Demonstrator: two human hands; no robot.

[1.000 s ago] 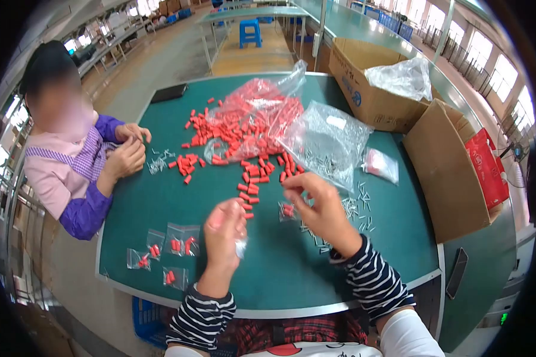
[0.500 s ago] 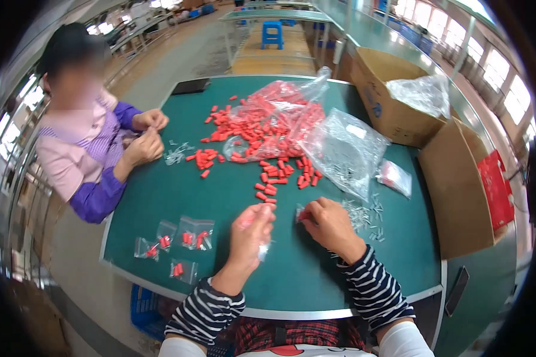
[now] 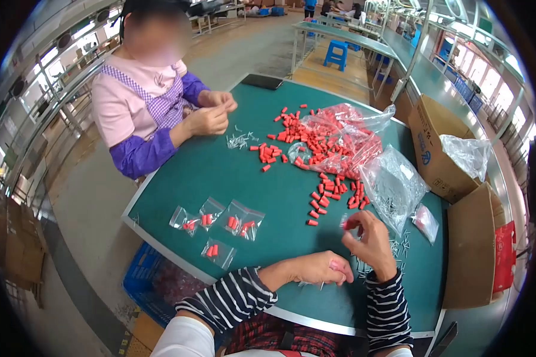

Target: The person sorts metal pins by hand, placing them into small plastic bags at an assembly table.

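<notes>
My left hand point(image 3: 323, 267) is closed low over the near part of the green table point(image 3: 268, 196). A pinkish patch shows at its fingers, and thin metal bits lie beneath; what it holds is mostly hidden. Just right of it, my right hand point(image 3: 370, 243) pinches a small clear plastic bag point(image 3: 344, 222) with something red in it. Loose metal pins point(image 3: 401, 245) lie scattered beside and behind this hand. Farther back, loose red caps point(image 3: 323, 199) spread out from a large clear bag of red caps point(image 3: 354, 134).
Small zip bags with red caps point(image 3: 244, 221) lie at the left. A large clear bag of pins point(image 3: 394, 184) and a small packet point(image 3: 425, 224) sit right, beside cardboard boxes point(image 3: 471, 250). Across the left corner, a co-worker's hands point(image 3: 214, 116) meet near more pins point(image 3: 240, 141).
The view has swung left, so the table appears shifted right. My left hand has moved rightward, close to my right hand, and lies lower. The right hand still holds the small bag.
</notes>
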